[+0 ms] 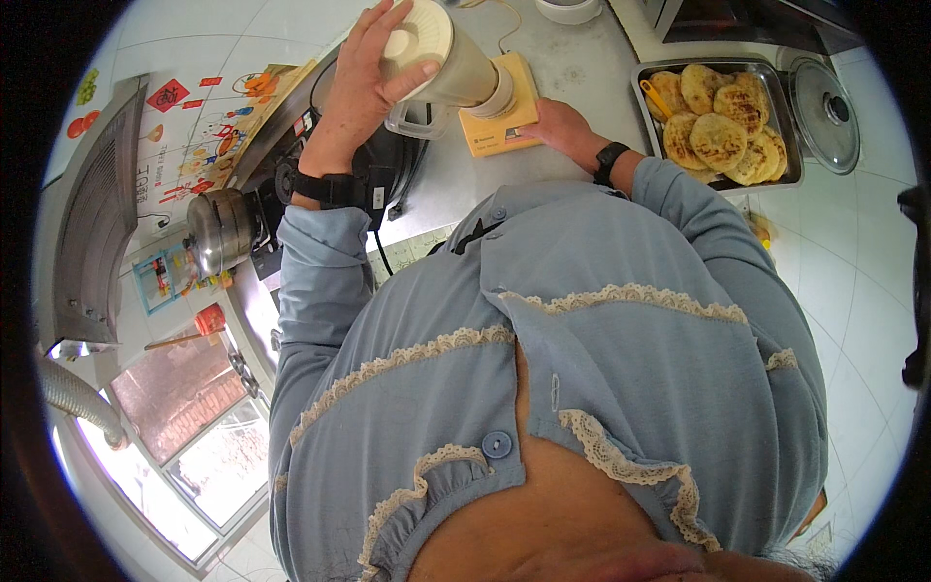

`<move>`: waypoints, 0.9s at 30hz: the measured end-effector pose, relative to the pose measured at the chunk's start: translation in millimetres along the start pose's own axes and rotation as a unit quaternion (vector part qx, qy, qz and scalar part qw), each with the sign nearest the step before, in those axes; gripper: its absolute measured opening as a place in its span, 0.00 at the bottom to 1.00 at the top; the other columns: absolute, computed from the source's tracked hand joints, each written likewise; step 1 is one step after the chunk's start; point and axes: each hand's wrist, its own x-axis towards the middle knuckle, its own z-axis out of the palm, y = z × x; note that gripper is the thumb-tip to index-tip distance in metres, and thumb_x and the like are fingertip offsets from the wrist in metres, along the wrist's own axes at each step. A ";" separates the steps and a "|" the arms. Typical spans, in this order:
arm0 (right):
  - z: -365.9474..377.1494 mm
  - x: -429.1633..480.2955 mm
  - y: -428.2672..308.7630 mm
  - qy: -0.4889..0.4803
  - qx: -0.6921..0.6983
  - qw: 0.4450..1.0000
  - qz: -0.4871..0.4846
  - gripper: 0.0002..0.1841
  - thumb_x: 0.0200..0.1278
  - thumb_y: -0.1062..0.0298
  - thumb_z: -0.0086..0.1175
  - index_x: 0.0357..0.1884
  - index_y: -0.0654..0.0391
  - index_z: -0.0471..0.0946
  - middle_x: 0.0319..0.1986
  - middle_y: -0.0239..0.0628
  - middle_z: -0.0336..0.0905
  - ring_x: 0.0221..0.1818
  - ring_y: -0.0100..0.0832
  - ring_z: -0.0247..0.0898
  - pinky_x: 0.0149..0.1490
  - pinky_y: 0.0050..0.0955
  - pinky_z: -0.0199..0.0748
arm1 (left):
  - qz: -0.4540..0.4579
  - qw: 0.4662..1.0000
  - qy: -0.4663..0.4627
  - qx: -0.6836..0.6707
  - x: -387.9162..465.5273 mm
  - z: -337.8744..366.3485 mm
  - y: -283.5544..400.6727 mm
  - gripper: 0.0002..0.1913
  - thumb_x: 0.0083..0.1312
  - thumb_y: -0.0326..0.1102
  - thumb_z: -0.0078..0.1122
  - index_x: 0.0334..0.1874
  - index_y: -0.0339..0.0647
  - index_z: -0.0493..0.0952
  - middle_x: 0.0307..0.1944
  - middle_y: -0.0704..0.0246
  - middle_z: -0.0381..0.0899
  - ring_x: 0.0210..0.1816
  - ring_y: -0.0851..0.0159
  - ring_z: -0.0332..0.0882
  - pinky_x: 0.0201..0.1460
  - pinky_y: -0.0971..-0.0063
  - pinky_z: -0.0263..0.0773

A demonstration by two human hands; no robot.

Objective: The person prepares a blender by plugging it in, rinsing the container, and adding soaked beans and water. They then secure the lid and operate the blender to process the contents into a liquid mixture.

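Observation:
A blender with a clear jug (465, 69) stands on the counter, its yellow motor base (484, 140) towards me. Spread over the jug's cream ribbed lid (422, 36) is my left hand (364, 76), thumb along the rim. My right hand (564, 131) grips the right side of the base, its fingertips by the front panel. The jug's contents look pale and are hard to make out. Its clear handle (420, 122) points to the left and towards me.
On the right, a metal tray (791, 156) holds several browned flatbreads (718, 142) and a yellow-handled utensil (654, 98). A glass lid (825, 113) leans beside it. A white bowl (571, 10) stands behind. Leftward are black cords (414, 174), a steel pot (218, 229) and a range hood (94, 211).

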 end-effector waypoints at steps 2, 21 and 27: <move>2.7 2.1 2.4 0.003 -0.008 1.000 0.002 0.24 0.60 0.52 0.68 0.49 0.62 0.81 0.44 0.55 0.85 0.50 0.56 0.80 0.55 0.49 0.76 | 0.005 1.000 0.000 0.000 0.5 0.0 0.1 0.39 0.68 0.55 0.68 0.79 0.55 0.66 0.81 0.57 0.55 0.81 0.51 0.55 0.80 0.56 0.60; 7.0 7.3 9.6 -0.006 0.023 0.999 -0.036 0.24 0.58 0.53 0.67 0.51 0.60 0.82 0.43 0.55 0.86 0.48 0.56 0.81 0.54 0.48 0.77 | 0.017 1.000 0.000 0.005 2.2 -0.1 -5.8 0.39 0.68 0.56 0.68 0.79 0.53 0.66 0.81 0.54 0.55 0.81 0.49 0.54 0.80 0.56 0.59; 1.2 4.4 -0.4 -0.008 0.001 1.000 -0.011 0.24 0.59 0.52 0.66 0.51 0.59 0.82 0.43 0.54 0.86 0.48 0.56 0.82 0.54 0.49 0.78 | 0.006 1.000 -0.001 -0.017 1.8 1.0 -3.7 0.39 0.67 0.55 0.69 0.79 0.53 0.66 0.81 0.54 0.54 0.81 0.49 0.55 0.79 0.56 0.61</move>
